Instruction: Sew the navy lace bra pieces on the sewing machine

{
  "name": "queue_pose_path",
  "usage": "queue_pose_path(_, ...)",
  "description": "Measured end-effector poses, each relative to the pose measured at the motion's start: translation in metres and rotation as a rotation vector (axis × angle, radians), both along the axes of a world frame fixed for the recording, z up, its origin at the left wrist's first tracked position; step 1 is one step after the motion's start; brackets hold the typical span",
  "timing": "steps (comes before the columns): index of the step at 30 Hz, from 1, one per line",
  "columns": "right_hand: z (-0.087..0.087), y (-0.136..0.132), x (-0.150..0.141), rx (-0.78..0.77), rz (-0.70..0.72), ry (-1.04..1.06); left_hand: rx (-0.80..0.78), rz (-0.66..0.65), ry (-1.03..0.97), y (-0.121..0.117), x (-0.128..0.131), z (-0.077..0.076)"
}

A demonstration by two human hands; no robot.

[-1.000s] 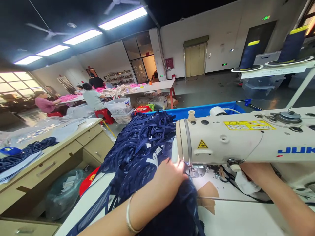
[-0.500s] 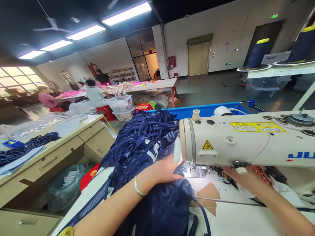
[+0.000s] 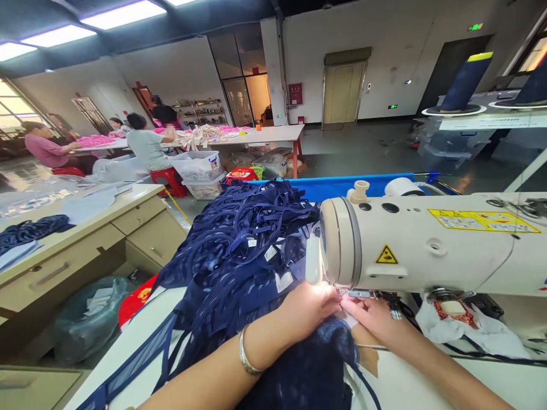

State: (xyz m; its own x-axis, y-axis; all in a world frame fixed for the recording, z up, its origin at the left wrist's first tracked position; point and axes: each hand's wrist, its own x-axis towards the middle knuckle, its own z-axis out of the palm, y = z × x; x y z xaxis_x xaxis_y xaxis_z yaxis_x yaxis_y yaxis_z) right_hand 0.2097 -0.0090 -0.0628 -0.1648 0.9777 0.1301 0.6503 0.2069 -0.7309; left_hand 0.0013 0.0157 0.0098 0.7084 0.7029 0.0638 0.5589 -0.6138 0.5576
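Under the head of a white sewing machine (image 3: 401, 245), my left hand (image 3: 310, 310) is closed at the needle area, bent over a navy garment (image 3: 307, 364) of partly sheer cloth. My right hand (image 3: 371, 319) meets it there from the other side, thumb and fingers pinched together. Whatever lies between the right fingertips is too small and covered to make out. The presser foot is mostly hidden by both hands. Beyond my left hand spreads a heap of navy garments (image 3: 239, 228) with straps and several white labels.
A desk with drawers (image 3: 128, 222) stands at the left, a clear plastic bag (image 3: 94, 313) beneath it. Navy thread cones (image 3: 465, 85) rise at the right. A blue cloth bin (image 3: 342, 185) sits behind the machine. Several people work at a long table (image 3: 273, 134) further back.
My right hand has moved left from beneath the machine arm to meet my left hand at the needle. My left hand has shifted slightly, its fingers drawn together. The view has moved closer.
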Motion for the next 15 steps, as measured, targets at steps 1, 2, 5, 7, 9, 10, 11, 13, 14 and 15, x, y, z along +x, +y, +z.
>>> queue_pose_path(1, 0.001, -0.002, -0.002, 0.021, -0.016, -0.042, 0.026, -0.014, 0.003, 0.000, 0.000, 0.000)
queue_pose_path(2, 0.003, -0.004, -0.003, 0.048, -0.021, -0.078, 0.048, -0.025, 0.006, -0.001, 0.000, 0.000)
queue_pose_path(5, 0.012, -0.009, -0.006, 0.144, 0.022, -0.199, 0.114, -0.023, 0.032, -0.002, 0.001, 0.000)
queue_pose_path(7, 0.015, -0.009, -0.005, 0.153, 0.054, -0.213, 0.135, 0.001, 0.057, -0.003, 0.001, -0.002)
queue_pose_path(9, 0.014, -0.006, -0.003, 0.151, 0.059, -0.193, 0.128, 0.021, 0.064, -0.003, 0.000, -0.005)
queue_pose_path(10, 0.012, -0.005, -0.002, 0.155, 0.057, -0.186, 0.120, 0.026, 0.061, -0.003, -0.001, -0.006)
queue_pose_path(11, 0.011, -0.003, -0.002, 0.158, 0.056, -0.183, 0.108, 0.025, 0.055, -0.003, -0.001, -0.006)
queue_pose_path(13, 0.009, -0.002, -0.004, 0.148, 0.037, -0.178, 0.088, 0.018, 0.046, -0.004, -0.001, -0.004)
queue_pose_path(14, 0.009, -0.001, -0.006, 0.141, 0.015, -0.175, 0.076, 0.015, 0.045, -0.004, -0.001, -0.003)
queue_pose_path(15, 0.010, -0.002, -0.008, 0.141, -0.013, -0.173, 0.064, 0.012, 0.044, -0.004, -0.001, -0.001)
